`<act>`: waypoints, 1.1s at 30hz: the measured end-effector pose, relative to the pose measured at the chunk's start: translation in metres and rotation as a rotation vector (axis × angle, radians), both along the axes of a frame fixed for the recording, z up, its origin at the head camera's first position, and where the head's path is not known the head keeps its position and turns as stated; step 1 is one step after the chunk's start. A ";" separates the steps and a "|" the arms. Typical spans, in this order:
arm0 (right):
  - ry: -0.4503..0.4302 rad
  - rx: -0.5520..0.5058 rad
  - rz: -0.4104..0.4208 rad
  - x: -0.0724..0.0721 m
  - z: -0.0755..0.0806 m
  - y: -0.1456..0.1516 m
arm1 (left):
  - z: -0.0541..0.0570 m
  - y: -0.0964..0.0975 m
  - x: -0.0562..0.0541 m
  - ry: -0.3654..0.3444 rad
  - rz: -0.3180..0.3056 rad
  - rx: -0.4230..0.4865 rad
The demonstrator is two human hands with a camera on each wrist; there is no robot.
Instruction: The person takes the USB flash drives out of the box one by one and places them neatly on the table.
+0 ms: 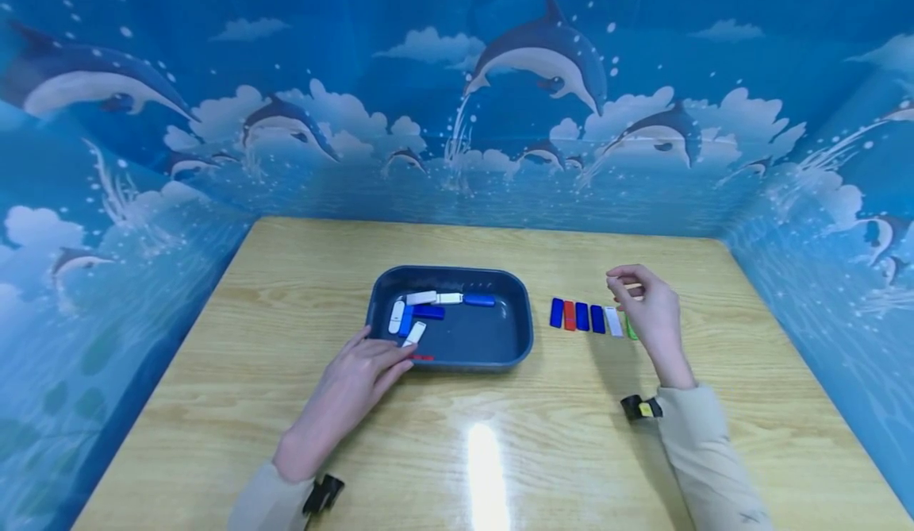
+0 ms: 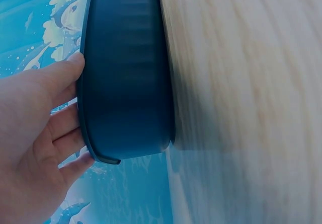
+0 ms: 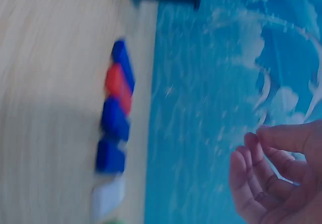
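Note:
A dark blue tray [image 1: 524, 332] holds several small USB sticks, white, blue and red. My left hand [image 1: 360, 372] rests across its near left corner, fingers relaxed over a red stick [image 1: 425, 358] and close to a white stick [image 1: 416, 333]. The left wrist view shows the thumb tip on the tray's rim [image 2: 83, 98]. To the right of the tray, a row of blue, red, white and green sticks lies on the table. My right hand [image 1: 651, 313] hovers over the row's right end, partly covering a green stick [image 1: 631, 328]. Its fingers are loosely curled, thumb tip near the forefinger, holding nothing.
The wooden table [image 1: 400, 459] carries the tray and the row. A blue curtain [image 1: 443, 182] printed with dolphins stands behind the table and along both sides. Dark wrist straps [image 1: 323, 494] sit at the sleeves.

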State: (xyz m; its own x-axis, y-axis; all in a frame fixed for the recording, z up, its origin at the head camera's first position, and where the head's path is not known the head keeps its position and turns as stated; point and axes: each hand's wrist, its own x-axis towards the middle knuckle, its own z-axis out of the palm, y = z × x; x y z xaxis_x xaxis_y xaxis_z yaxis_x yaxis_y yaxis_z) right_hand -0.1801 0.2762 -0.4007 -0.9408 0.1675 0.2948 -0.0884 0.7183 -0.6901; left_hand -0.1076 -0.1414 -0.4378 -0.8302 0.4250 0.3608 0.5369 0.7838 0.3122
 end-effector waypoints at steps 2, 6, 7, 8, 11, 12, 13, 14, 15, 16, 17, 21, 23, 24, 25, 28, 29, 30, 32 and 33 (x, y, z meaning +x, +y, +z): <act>0.026 -0.001 0.029 0.000 0.004 -0.014 | 0.000 0.000 0.000 -0.003 0.003 -0.002; 0.057 0.000 0.127 0.001 0.009 -0.046 | 0.000 0.000 0.000 -0.004 0.004 -0.007; 0.060 0.003 0.159 0.001 0.009 -0.054 | 0.000 0.000 0.000 -0.004 0.004 -0.008; 0.063 0.007 0.195 0.002 0.010 -0.063 | 0.000 0.000 0.000 -0.005 0.003 -0.008; 0.062 0.014 0.303 0.005 0.010 -0.091 | 0.000 0.000 0.000 -0.004 0.004 -0.011; 0.056 0.021 0.339 0.006 0.009 -0.100 | 0.000 0.000 0.000 -0.004 0.004 -0.010; 0.052 0.031 0.374 0.007 0.008 -0.109 | 0.000 0.000 0.000 -0.001 0.004 -0.008; 0.048 0.037 0.410 0.008 0.007 -0.118 | 0.000 0.000 0.000 0.002 0.004 -0.005; 0.039 0.048 0.447 0.009 0.005 -0.126 | 0.000 0.000 -0.001 0.005 0.004 -0.002; 0.034 0.061 0.483 0.011 0.003 -0.134 | 0.000 0.001 -0.001 0.009 0.005 -0.002; 0.031 0.080 0.517 0.011 0.001 -0.141 | 0.000 0.001 -0.001 0.010 0.006 0.000; 0.005 0.184 0.645 0.013 -0.010 -0.167 | 0.000 0.000 -0.002 0.018 0.000 0.002; -0.013 0.250 0.696 0.012 -0.013 -0.177 | 0.000 0.000 -0.002 0.028 -0.003 -0.001; -0.023 0.280 0.723 0.011 -0.015 -0.182 | 0.000 0.000 -0.002 0.034 -0.006 -0.001; -0.029 0.309 0.749 0.010 -0.016 -0.187 | 0.000 0.000 -0.002 0.040 -0.008 -0.001; -0.039 0.364 0.821 0.005 -0.019 -0.200 | -0.001 0.000 -0.002 0.056 -0.009 0.000; -0.040 0.372 0.842 0.004 -0.021 -0.203 | -0.002 0.000 -0.002 0.061 -0.010 0.000; -0.041 0.382 0.860 0.002 -0.022 -0.207 | -0.002 -0.001 -0.002 0.066 -0.013 -0.001; -0.046 0.392 0.885 -0.001 -0.024 -0.212 | -0.002 -0.001 -0.002 0.077 -0.019 0.002; -0.050 0.397 0.892 -0.002 -0.025 -0.215 | -0.002 -0.001 -0.002 0.083 -0.023 0.002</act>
State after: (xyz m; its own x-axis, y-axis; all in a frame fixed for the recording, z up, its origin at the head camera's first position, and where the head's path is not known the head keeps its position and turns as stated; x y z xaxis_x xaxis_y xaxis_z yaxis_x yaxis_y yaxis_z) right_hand -0.1819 0.0615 -0.4259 -0.6868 -0.7147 0.1325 -0.6893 0.5826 -0.4306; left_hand -0.1098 -0.1425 -0.4403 -0.7877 0.4425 0.4286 0.5784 0.7707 0.2674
